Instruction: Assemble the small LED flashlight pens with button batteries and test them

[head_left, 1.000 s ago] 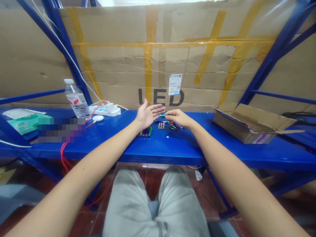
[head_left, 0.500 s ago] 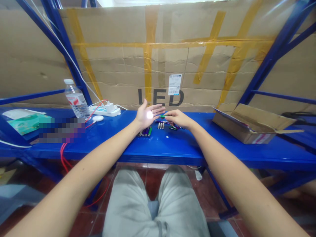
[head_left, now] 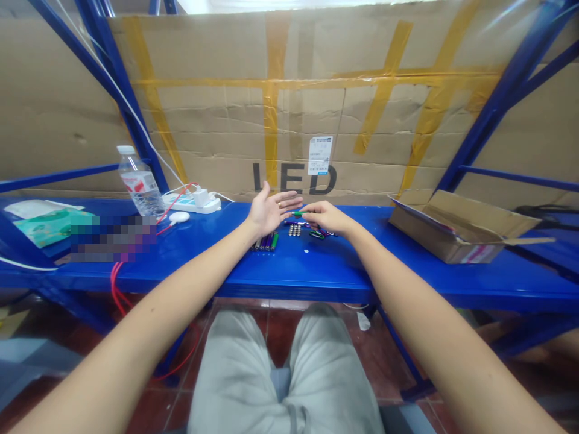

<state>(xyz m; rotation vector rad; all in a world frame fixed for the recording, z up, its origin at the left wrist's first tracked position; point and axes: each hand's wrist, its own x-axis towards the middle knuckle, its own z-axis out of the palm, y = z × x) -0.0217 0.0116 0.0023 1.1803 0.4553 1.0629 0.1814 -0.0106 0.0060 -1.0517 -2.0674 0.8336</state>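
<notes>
Above the blue table, my right hand (head_left: 326,217) pinches a small green flashlight (head_left: 297,213), which points at my left palm. My left hand (head_left: 270,212) is held up with its fingers stretched out, the palm turned toward the flashlight and nothing in it. On the table below it lies a row of slim coloured flashlight tubes (head_left: 266,242), partly hidden by the forearm. Beside them are several small silvery button-like pieces (head_left: 294,230) in rows. More coloured flashlights (head_left: 317,234) lie under my right hand, partly covered by it.
An opened cardboard box (head_left: 456,232) stands at the right of the blue table (head_left: 298,274). At the left are a water bottle (head_left: 140,181), a power strip (head_left: 194,204), red cables (head_left: 116,283) and a green tissue pack (head_left: 52,226). Large taped cardboard (head_left: 217,132) walls off the back.
The bright spot of light on my left palm has gone out. Both hands and the green flashlight have stayed in nearly the same place.
</notes>
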